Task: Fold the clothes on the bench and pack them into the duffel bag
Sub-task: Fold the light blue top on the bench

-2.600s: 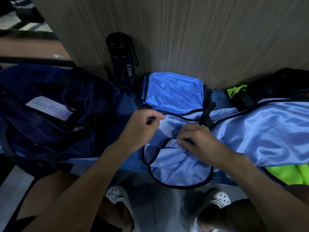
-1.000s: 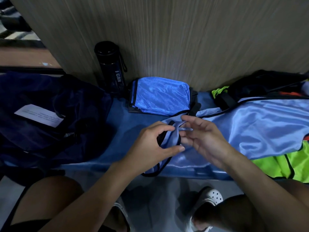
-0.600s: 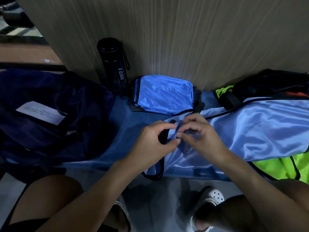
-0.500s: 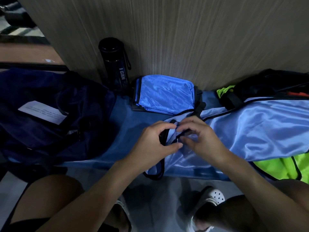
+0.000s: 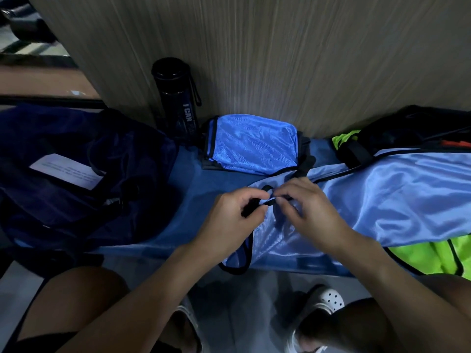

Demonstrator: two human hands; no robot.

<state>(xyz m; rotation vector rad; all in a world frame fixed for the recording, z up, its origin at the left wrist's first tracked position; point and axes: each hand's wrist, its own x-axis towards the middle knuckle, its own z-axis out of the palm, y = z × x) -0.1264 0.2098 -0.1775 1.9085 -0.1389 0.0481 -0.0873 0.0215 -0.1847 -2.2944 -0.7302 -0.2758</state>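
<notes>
While both hands are meeting over the middle of the bench (image 5: 201,182), the left hand (image 5: 229,217) and the right hand (image 5: 313,215) are each pinching the black-edged end of a pale blue vest (image 5: 395,194). Thumb and fingertips are closing on the trim, and the two pinches are sitting just apart from one another. The vest is lying along the bench, with its long axis running from the pinched end out toward the right end, where most of the cloth is spreading flat. A loop of its black-edged cloth is hanging over the front edge, below the left wrist.

The bulk of the vest is therefore lying to the right of the grip, on the right hand's side. The duffel bag (image 5: 76,174) is slumping at the left end, nearer the left hand, with a white paper slip (image 5: 66,171) showing on it. Whether its mouth is open is too dim to tell.

A folded, deeper blue garment (image 5: 252,146) is resting at the back edge against the wall panel, just beside a black bottle (image 5: 178,98). A bright green vest (image 5: 433,256) is peeking out from under the pale blue one at the front right. A black bag (image 5: 413,126) is sitting at the back right corner.

Judging from this layout, the fold is only beginning. The coming move is likely turning on that rightward run of cloth, either by carrying the pinched end over it or by having the right hand reach out to gather it in.
</notes>
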